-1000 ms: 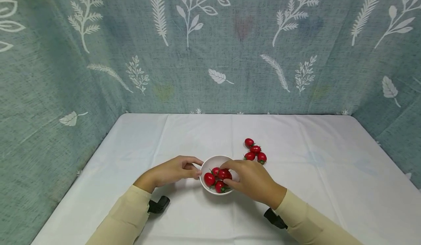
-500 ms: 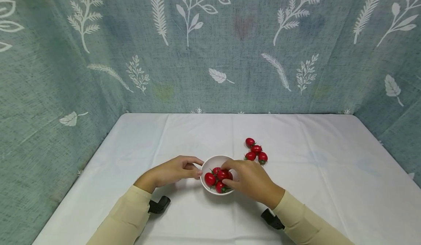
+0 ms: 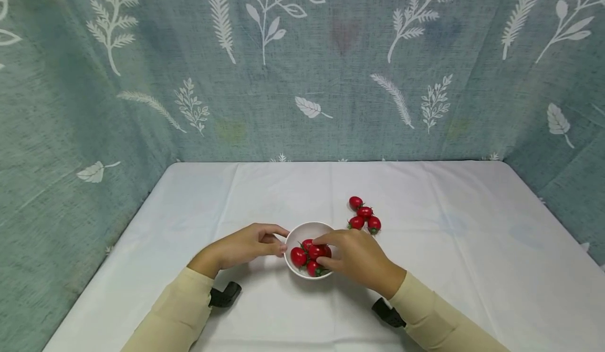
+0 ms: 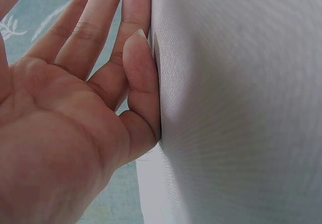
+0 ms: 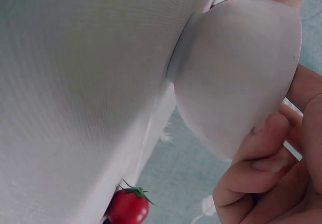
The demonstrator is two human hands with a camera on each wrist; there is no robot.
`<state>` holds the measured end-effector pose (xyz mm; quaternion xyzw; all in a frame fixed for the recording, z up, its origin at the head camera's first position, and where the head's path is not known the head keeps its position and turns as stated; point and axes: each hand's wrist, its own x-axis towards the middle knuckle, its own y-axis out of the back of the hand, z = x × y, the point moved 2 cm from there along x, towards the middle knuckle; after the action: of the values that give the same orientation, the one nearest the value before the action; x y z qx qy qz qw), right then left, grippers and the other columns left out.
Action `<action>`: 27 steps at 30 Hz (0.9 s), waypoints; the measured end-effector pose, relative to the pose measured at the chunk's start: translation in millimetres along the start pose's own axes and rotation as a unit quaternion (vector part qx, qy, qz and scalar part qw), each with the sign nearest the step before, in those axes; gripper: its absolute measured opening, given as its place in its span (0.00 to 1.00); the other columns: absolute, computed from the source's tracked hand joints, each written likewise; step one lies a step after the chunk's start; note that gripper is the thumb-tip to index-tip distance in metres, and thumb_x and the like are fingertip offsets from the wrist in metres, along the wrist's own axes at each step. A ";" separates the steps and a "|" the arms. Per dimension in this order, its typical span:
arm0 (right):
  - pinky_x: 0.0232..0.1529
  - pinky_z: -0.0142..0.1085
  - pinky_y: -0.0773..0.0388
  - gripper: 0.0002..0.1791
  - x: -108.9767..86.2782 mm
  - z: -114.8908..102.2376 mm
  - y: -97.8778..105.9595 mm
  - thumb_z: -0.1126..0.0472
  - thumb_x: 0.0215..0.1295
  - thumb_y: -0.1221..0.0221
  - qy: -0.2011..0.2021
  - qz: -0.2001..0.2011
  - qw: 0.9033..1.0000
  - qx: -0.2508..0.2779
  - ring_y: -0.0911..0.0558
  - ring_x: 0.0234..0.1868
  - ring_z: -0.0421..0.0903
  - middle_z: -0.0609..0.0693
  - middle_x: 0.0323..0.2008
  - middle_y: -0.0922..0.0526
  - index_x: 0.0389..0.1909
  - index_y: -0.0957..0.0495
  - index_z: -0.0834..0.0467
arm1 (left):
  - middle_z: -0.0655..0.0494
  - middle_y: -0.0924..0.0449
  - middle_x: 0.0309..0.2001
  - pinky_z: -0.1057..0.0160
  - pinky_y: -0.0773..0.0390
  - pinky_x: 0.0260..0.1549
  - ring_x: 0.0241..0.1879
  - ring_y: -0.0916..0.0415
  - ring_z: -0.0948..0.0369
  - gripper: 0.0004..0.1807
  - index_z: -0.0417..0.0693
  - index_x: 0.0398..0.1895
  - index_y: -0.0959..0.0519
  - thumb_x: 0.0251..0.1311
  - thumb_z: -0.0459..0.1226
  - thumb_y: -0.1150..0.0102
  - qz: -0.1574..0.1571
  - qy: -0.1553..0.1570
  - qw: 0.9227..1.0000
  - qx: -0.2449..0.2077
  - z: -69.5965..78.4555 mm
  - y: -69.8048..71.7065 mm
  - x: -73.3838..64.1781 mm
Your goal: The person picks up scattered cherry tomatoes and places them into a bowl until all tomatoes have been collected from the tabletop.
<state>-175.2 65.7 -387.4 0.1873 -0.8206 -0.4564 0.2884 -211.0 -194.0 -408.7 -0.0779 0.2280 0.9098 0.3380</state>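
A small white bowl (image 3: 303, 232) stands on the table with several red cherry tomatoes inside. My left hand (image 3: 242, 248) holds the bowl's left rim, thumb and forefinger at its side; the left wrist view shows its little finger (image 4: 141, 65) bent beside the cloth. Reaching over the right rim, my right hand (image 3: 361, 260) has thumb and forefinger on either side of a cherry tomato (image 3: 316, 251) and pinches it, still among the others in the bowl. In the right wrist view the bowl (image 5: 241, 73) hides the tomatoes and the fingertips.
Several more cherry tomatoes (image 3: 364, 212) with green stems lie in a loose cluster behind and right of the bowl. White cloth (image 3: 264, 194) covers the table. A patterned green-blue curtain (image 3: 264, 105) closes off the back and sides. Each wrist wears a black camera mount (image 3: 226, 294).
Hands, bowl and tomatoes keep their places relative to one another. The whole head view has shifted slightly, so everything appears a little further left.
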 end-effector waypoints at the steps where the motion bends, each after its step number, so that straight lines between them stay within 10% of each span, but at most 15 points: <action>1: 0.37 0.31 0.22 0.18 0.1 -0.2 -0.2 0.54 0.54 0.26 -0.003 -0.002 1.000 -0.001 0.13 0.40 0.41 0.42 0.43 0.10 0.47 0.13 0.52 | 0.52 0.14 0.50 0.48 0.28 0.61 0.52 0.18 0.59 0.26 0.47 0.65 0.26 0.68 0.48 0.39 0.000 0.000 1.000 -0.001 -0.1 -0.1 -0.2; 27: 0.37 0.35 0.21 0.21 -4.1 26.4 34.1 0.59 0.54 0.25 -0.046 0.072 0.996 -0.015 0.18 0.33 0.43 0.48 0.49 0.12 0.50 0.15 0.53 | 0.53 0.13 0.49 0.47 0.29 0.62 0.51 0.18 0.60 0.25 0.47 0.64 0.25 0.68 0.47 0.38 0.005 0.007 1.000 -0.003 -0.3 -0.5 -0.6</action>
<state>-190.7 102.5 -370.4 0.1016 -0.8374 -0.4553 0.2850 -210.2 -194.2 -409.0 -0.0839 0.2277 0.9115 0.3321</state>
